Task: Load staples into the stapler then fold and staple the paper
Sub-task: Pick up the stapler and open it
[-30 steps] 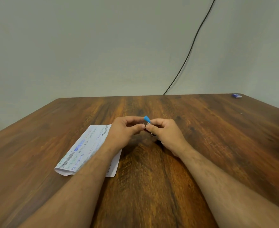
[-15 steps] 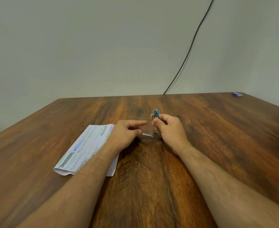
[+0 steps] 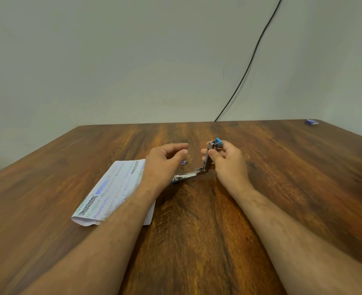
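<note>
right hand [image 3: 224, 160] pinches small blue-and-chrome stapler [image 3: 205, 162] hinged open for loading | left hand [image 3: 165, 160] fingers loosely apart, empty | printed folded paper [image 3: 114, 190] waits mid-table

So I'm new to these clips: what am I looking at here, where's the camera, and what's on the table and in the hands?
No machine here: a person's two bare arms, filmed by one wide-angle camera worn on the head, looking forward and down. The right hand pinches the raised top arm of a small stapler, swung open, its base lying on the wooden table. The left hand hovers open, holding nothing. Printed paper lies under the left forearm. A tiny blue thing sits beyond the left hand, and a small blue box at the far right corner. A black cable hangs on the wall.
</note>
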Demonstrator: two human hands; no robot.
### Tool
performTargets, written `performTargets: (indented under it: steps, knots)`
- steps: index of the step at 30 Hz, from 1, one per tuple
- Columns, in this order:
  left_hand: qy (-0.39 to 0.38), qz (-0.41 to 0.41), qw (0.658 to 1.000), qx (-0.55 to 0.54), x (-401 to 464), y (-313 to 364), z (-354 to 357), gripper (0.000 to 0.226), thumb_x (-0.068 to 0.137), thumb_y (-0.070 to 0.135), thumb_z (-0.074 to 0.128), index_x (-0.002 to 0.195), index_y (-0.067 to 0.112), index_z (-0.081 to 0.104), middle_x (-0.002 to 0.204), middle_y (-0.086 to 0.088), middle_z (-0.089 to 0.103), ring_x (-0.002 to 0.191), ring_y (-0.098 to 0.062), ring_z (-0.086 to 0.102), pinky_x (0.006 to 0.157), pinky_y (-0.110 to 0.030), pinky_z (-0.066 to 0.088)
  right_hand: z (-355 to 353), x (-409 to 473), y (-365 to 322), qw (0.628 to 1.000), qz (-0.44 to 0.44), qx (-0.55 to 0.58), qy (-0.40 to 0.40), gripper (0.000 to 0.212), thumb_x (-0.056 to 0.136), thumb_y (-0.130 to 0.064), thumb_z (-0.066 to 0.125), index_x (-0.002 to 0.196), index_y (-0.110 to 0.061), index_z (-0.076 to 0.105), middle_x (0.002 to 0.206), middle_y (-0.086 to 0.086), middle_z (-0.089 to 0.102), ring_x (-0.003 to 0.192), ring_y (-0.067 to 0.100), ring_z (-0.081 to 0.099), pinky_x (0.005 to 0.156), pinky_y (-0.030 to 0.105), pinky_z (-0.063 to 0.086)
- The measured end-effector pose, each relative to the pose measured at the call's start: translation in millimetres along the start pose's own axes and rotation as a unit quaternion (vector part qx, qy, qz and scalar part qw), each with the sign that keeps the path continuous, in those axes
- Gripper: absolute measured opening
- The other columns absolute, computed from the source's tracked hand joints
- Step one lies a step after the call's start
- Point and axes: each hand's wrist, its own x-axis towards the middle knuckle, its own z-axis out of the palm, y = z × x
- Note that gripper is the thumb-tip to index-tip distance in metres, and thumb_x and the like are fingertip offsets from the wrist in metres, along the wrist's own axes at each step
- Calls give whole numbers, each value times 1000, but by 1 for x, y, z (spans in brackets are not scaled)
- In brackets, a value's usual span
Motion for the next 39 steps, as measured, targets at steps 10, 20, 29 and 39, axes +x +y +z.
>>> performTargets:
  steps: [10, 20, 29, 39]
  knots:
    - [-82, 36, 995, -52, -6, 5, -1, 31, 89, 14, 73, 119, 20, 74, 108, 6, 77, 99, -9, 73, 84, -30, 62, -3, -7, -3, 986, -116, -100, -65, 28, 88, -13, 74, 116, -19, 76, 105, -8, 77, 100, 0, 69, 88, 17, 53]
    - [-52, -2, 998, -24, -9, 8, -2, 21, 89, 16, 75, 109, 20, 76, 93, 2, 79, 88, -10, 76, 82, -28, 62, -2, -6, -1, 984, -122, -113, -64, 28, 82, -15, 80, 109, -22, 79, 101, -13, 77, 98, -4, 70, 91, 17, 53]
    - [-29, -36, 999, 11, -5, 3, 1, 10, 79, 27, 73, 88, 26, 79, 81, 7, 78, 84, -11, 76, 83, -40, 63, 0, -9, -4, 978, -140, -133, -79, 29, 86, -18, 78, 115, -22, 76, 100, -22, 71, 88, -20, 64, 80, 3, 49]
    - [-11, -90, 995, 35, 1, 1, -11, 9, 83, 13, 75, 82, 21, 78, 77, 3, 78, 70, -9, 74, 74, -28, 60, 0, 0, 2, 992, -64, -104, 35, 42, 83, -21, 76, 119, -39, 65, 83, -7, 75, 75, 9, 73, 79, 42, 62]
